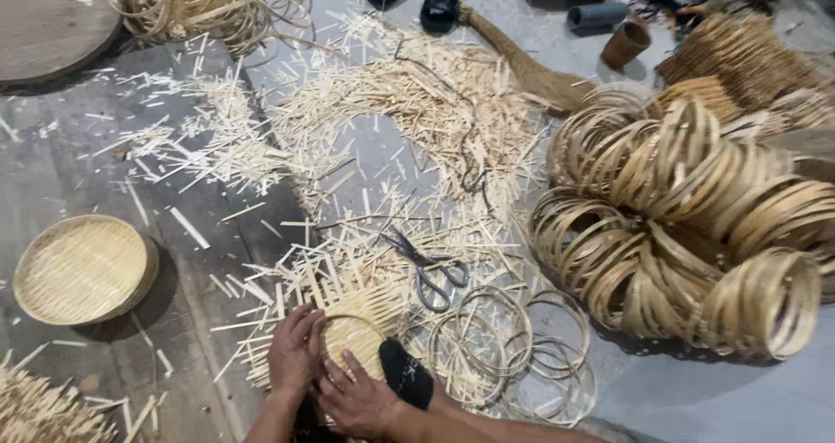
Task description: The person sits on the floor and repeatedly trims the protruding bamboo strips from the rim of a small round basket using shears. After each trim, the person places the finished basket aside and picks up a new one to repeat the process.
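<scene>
Low in the head view, my left hand and my right hand press down on a small woven bamboo mat with loose strip ends sticking out. A thin bamboo ring lies on the weave under my fingers. My left hand curls over the ring's left side, and my right hand lies flat on the weave near its lower edge. A dark shoe tip rests just right of my right hand. Grey scissors lie on the floor just beyond the mat.
A finished round woven tray sits at left. Several thin rings lie right of the mat. A big heap of bamboo hoops fills the right. Cut strips litter the floor; a broom and a cup lie beyond.
</scene>
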`<state>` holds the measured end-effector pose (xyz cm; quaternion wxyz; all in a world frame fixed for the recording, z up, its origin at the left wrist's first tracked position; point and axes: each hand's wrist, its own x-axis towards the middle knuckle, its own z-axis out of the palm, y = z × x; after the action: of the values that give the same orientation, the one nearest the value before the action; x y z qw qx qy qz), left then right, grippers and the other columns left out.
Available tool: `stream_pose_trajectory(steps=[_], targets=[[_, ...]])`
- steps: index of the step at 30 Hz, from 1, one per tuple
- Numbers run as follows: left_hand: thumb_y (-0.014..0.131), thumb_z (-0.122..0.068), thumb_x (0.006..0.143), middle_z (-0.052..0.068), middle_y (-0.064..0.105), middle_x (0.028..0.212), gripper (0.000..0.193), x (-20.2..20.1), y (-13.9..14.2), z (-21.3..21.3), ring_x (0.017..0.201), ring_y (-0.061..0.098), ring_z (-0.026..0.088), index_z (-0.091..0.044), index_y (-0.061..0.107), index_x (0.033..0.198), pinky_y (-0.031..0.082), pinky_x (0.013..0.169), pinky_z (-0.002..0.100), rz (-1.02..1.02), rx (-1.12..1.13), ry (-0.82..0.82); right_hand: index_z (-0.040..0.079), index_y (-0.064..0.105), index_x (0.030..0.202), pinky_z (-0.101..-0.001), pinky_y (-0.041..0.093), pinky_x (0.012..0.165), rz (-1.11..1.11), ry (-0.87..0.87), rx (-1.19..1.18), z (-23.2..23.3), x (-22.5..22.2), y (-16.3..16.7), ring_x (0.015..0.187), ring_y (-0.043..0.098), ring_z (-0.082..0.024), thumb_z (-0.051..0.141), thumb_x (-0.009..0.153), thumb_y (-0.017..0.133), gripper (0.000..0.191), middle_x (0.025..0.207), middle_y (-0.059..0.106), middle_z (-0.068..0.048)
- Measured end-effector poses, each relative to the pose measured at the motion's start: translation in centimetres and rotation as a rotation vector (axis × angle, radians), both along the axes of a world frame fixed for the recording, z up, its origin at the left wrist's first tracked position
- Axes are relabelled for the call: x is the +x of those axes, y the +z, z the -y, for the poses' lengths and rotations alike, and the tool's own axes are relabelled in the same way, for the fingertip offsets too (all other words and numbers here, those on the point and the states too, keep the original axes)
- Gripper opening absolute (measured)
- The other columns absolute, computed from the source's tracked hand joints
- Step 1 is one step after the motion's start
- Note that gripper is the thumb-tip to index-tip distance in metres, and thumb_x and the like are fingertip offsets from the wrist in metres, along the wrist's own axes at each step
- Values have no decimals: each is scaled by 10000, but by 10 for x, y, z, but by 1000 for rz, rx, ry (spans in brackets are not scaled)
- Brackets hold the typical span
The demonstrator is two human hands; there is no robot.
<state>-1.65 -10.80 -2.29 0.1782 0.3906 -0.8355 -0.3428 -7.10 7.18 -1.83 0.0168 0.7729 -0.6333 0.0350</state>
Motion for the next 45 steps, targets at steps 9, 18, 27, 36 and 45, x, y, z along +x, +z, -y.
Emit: stream_pose_trajectory(steps=[9,18,27,36,45], targets=[[678,-309,949,36,677,1372,274,4,-14,2,1240,649,245,-179,782,1166,518,1060,361,-23,80,-14,47,529,1459,-596,89,1286,171,-21,282,11,-13,17,1571,249,-381,567,861,603,796,1532,462,-186],[675,-333,924,9,671,1386,290,6,-14,-4,1245,636,203,-216,793,1162,484,1063,344,56,115,13,71,561,1453,-662,120,1292,19,53,-4,-4,-8,-8,1586,252,-418,557,965,580,688,1504,477,-195],[716,-293,908,38,695,1346,263,-1,-2,-1,1224,637,242,-178,803,1127,487,1055,347,-10,127,47,46,563,1443,-613,105,1258,108,-28,102,6,-7,11,1549,278,-387,577,799,596,836,1531,474,-192],[740,-267,888,37,727,1289,236,5,-18,-2,1188,660,250,-162,813,1087,509,1032,343,-32,60,42,79,623,1396,-742,189,1222,13,-96,-149,3,22,-36,1531,324,-471,446,1009,538,540,1433,504,-208],[741,-307,884,32,724,1220,326,-4,-14,2,1117,699,213,-176,752,1182,555,973,313,-109,217,80,33,578,1389,-657,120,1225,207,-126,170,11,13,-19,1523,301,-419,447,801,666,724,1511,447,-229]])
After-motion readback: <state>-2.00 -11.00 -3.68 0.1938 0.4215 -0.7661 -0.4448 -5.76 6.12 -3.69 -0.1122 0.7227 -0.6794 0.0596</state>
